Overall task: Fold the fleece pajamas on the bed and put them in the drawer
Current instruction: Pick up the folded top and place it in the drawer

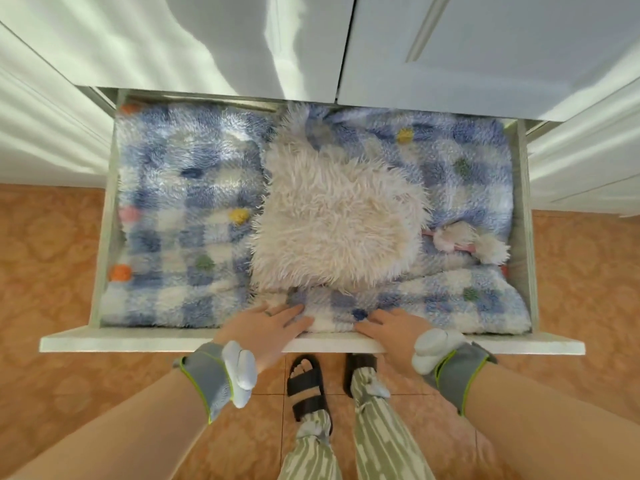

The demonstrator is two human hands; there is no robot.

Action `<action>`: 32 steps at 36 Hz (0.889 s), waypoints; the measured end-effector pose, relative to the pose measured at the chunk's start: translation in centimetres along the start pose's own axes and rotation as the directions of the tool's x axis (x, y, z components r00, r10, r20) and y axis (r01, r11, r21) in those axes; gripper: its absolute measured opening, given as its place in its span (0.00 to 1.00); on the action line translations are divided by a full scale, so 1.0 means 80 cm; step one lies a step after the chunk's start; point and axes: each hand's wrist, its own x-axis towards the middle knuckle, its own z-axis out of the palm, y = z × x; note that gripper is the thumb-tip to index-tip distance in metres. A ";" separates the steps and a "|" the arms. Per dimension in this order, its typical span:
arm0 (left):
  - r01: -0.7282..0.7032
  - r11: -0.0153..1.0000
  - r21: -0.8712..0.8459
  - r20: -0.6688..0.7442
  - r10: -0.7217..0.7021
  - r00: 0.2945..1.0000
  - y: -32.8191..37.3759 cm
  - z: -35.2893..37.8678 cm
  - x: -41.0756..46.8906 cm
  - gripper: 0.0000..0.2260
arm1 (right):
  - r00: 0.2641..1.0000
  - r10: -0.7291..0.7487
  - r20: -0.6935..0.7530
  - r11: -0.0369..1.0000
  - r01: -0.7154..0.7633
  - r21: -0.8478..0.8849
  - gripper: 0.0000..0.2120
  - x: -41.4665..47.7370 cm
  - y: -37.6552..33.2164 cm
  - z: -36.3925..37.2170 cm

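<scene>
The drawer (104, 216) is pulled out and filled with folded blue-and-white checked fleece pajamas. One folded piece (180, 216) lies on the left, with coloured pom-poms. The other piece (460, 188) fills the right side, and its white shaggy hood (332, 223) lies in the middle. My left hand (266, 323) rests flat on the fleece at the drawer's front edge, fingers apart. My right hand (391, 329) lies flat beside it on the same front fold. Neither hand grips the cloth.
White wardrobe doors (485, 46) stand shut above the drawer. The drawer's front panel (138, 342) juts out over an orange patterned tile floor (52, 306). My sandalled feet (308, 386) stand just under the front panel.
</scene>
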 end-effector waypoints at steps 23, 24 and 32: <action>0.288 0.949 0.127 -0.389 -0.220 0.895 -0.102 -0.164 0.049 0.24 | 0.957 0.141 -0.253 0.990 -0.135 0.039 0.26 0.062 0.073 -0.180; 0.313 0.944 0.107 -0.424 -0.242 0.873 -0.107 -0.171 0.051 0.23 | 0.940 0.170 -0.295 0.985 -0.166 0.038 0.25 0.064 0.078 -0.187; 0.400 0.909 -0.121 -0.702 -0.363 0.613 -0.117 -0.193 0.052 0.18 | 0.576 0.229 -0.785 0.973 -0.130 0.189 0.11 0.055 0.086 -0.199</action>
